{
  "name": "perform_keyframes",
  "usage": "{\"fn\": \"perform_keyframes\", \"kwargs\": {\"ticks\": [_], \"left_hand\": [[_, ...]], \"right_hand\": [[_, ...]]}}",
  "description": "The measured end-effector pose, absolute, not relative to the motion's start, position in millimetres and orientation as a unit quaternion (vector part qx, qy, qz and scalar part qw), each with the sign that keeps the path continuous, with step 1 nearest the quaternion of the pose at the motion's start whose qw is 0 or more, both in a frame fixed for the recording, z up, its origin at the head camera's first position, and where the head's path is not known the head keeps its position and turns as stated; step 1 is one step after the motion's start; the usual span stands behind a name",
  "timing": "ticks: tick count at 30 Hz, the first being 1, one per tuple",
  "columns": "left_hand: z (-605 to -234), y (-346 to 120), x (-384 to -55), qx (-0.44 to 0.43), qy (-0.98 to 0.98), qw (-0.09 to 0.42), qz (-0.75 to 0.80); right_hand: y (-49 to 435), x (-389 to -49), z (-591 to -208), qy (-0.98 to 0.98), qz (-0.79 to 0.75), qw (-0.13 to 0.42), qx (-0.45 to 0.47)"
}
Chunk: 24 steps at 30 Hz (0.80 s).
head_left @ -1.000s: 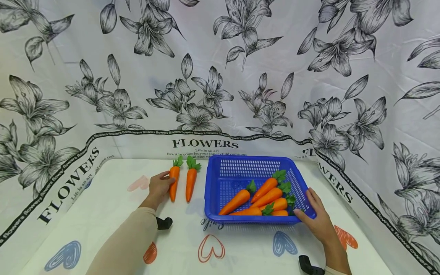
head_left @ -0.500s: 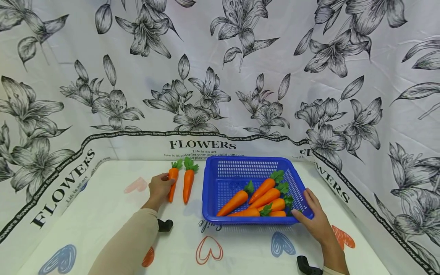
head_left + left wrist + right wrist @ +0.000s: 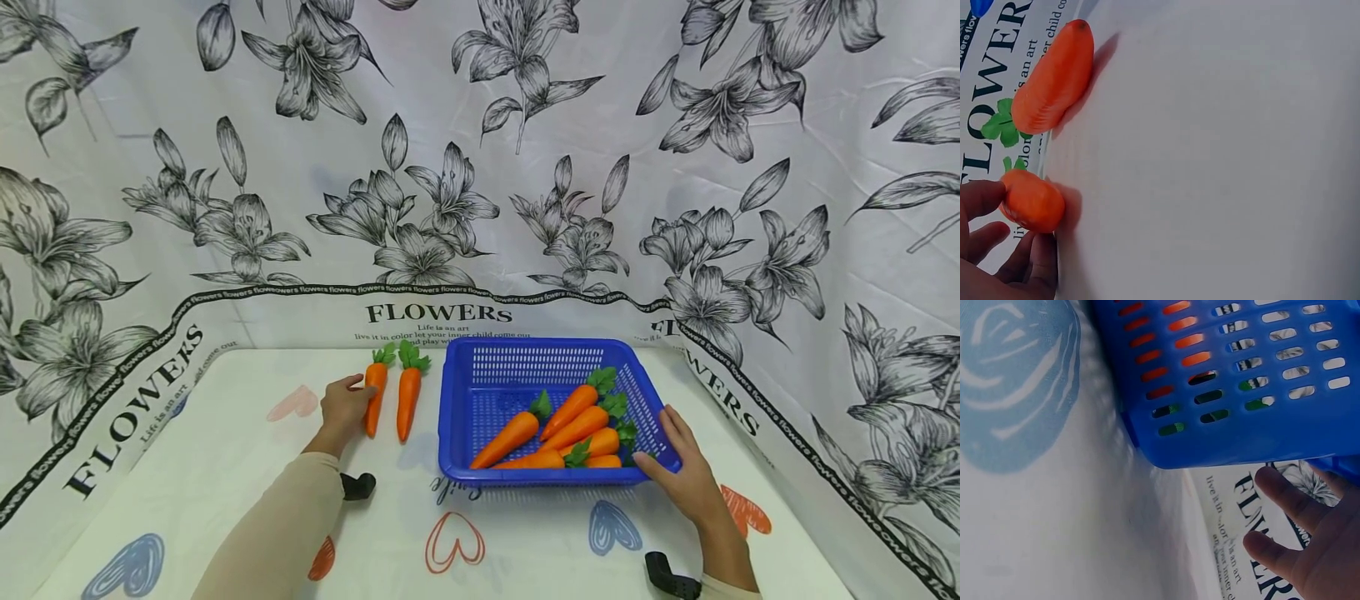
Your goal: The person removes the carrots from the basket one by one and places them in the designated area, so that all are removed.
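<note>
In the head view two orange carrots with green leafy tops lie side by side on the white tabletop. My left hand [image 3: 345, 409] holds the left carrot [image 3: 377, 382], its thumb on one side and fingers on the other. The other carrot [image 3: 408, 400] lies just right of it. A blue perforated basket [image 3: 536, 477] stands right of centre with several carrots [image 3: 576, 429] inside. My right hand [image 3: 686, 473] rests at its near right corner, thumb over the rim. In the right wrist view two straight fingers [image 3: 1288, 500] show below the basket's rim.
A white cloth [image 3: 431, 317] with black flower prints hangs behind the table. The tabletop [image 3: 375, 550] bears printed hearts. Black camera mounts [image 3: 358, 487] sit at both wrists.
The head view has drifted slightly, shifting the scene a little left. My left hand's index finger has lifted a little at the carrot. My right hand keeps its place at the basket corner.
</note>
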<state>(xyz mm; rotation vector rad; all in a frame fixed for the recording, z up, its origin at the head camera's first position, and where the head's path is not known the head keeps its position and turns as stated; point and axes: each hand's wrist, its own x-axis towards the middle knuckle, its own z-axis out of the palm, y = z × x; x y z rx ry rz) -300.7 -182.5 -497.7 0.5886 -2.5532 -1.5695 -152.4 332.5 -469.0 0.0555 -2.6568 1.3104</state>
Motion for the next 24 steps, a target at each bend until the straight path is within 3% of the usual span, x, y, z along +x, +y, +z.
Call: {"fn": "perform_keyframes", "kwargs": {"ticks": [15,24], "left_hand": [[-495.3,-182.7,-283.5,0.184,-0.842,0.023,-0.506],[-490.7,-185.5,-271.5,0.185,-0.84,0.047,-0.509]], "right_hand": [[333.3,-151.4,-470.6,-0.894,0.437,0.089,0.028],[332.5,-152.0,-466.3,-0.897,0.434,0.079,0.023]]}}
